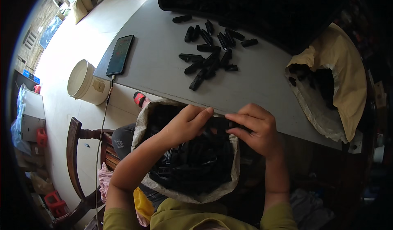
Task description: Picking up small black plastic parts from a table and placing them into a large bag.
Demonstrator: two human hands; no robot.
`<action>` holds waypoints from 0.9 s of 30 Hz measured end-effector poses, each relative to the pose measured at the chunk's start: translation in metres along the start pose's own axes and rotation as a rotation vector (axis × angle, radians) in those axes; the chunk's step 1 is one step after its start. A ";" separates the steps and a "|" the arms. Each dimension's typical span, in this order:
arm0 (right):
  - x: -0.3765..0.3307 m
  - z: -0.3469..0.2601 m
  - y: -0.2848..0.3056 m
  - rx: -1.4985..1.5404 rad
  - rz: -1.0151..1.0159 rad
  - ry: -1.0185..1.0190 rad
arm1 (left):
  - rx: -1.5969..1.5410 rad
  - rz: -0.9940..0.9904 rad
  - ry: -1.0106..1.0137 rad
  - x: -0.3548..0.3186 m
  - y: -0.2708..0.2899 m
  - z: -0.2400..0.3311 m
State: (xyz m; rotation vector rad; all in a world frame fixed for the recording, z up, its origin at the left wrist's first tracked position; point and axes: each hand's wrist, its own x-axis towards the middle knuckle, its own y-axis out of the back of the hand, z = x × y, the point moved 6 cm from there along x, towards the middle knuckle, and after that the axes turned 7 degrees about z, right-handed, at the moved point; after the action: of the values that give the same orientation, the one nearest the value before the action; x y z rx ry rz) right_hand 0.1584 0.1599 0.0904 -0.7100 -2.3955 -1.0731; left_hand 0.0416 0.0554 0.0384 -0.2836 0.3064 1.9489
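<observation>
Centrally, shows 1 black piece pinched in right hand beside left hand of unclear grip, above open sack, presumably to catch drops.

Forearms forward, fingers bent inward

Glossy black plastic pieces, smooth matt tabletop, crinkled paper sack (rough-edged at its mouth), glossy phone screen
</observation>
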 end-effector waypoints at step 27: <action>0.033 0.128 -0.031 -0.346 0.189 -0.227 | 0.938 0.630 -0.446 0.070 0.062 0.000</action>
State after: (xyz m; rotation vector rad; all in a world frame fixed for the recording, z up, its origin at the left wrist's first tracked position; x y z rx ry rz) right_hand 0.0932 0.2501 0.0125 -1.2080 -2.2848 -1.4055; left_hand -0.0427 0.0921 0.0202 0.9413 1.0429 2.1499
